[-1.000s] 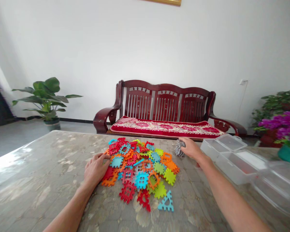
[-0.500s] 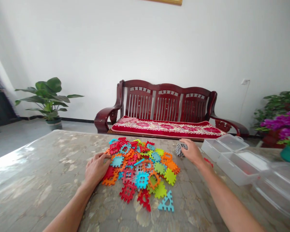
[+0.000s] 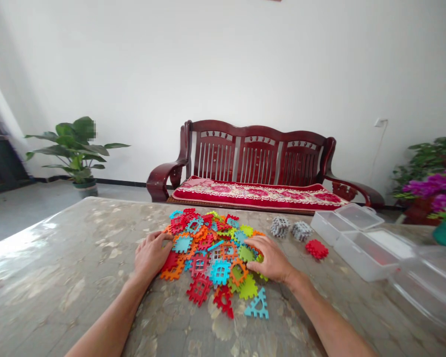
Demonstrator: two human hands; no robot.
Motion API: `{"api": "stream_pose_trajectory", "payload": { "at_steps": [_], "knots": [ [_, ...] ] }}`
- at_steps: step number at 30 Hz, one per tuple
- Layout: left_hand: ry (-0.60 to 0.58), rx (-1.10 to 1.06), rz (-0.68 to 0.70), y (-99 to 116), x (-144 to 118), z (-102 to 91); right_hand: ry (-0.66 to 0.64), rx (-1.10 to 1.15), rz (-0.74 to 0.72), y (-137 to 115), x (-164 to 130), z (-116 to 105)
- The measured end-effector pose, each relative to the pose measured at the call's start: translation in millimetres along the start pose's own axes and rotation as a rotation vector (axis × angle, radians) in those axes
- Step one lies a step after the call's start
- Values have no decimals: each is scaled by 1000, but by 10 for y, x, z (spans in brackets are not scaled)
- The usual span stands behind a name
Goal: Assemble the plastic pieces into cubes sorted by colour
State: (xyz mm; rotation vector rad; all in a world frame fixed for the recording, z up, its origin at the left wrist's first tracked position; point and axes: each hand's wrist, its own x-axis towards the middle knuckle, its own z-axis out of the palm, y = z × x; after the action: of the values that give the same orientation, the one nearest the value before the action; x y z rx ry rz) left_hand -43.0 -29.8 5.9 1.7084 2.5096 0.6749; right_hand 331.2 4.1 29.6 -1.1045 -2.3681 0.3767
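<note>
Pile: heap of flat toothed tiles [image 3: 215,253], mixed red, orange, blue, green, mid worktop [image 3: 59,277]. Heap runs long near-to-far, away from the person; no single heading, tiles lie at all angles.
Blue triangle tile [image 3: 257,308]: flat at the near edge of the heap, tip pointing far side, base toward the person.
Left hand [image 3: 151,254]: palm down on the heap's left edge, fingers [image 3: 162,236] curled loosely onto orange and blue tiles. Touching, but can't tell if anything is gripped.
Right hand [image 3: 270,258]: palm down on the heap's right side, fingers spread flat over green and orange tiles. Nothing clearly pinched; can't tell.
Grey blocks [image 3: 290,228]: two built cubes side by side, beyond the right hand, apart from the heap.
Red piece [image 3: 316,249]: lies flat just right of the right hand, near the boxes.
Clear boxes [image 3: 360,238]: open plastic cases w/ lids, right part of worktop.
Background: dark red wooden bench [image 3: 258,166] w/ red cushion by the wall; potted plant [image 3: 74,148] on the floor at left.
</note>
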Motion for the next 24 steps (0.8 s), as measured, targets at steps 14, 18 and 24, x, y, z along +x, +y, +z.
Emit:
{"api": "stream_pose_trajectory", "payload": {
  "at_steps": [14,18,24],
  "knots": [
    [-27,16,-7,12,-3,-19,226,152,111,51,0,150],
    [-21,12,-6,15,-8,-24,385,208,221,257,6,127],
    [20,4,0,18,-12,-23,455,165,345,476,-44,153]
  ]
}}
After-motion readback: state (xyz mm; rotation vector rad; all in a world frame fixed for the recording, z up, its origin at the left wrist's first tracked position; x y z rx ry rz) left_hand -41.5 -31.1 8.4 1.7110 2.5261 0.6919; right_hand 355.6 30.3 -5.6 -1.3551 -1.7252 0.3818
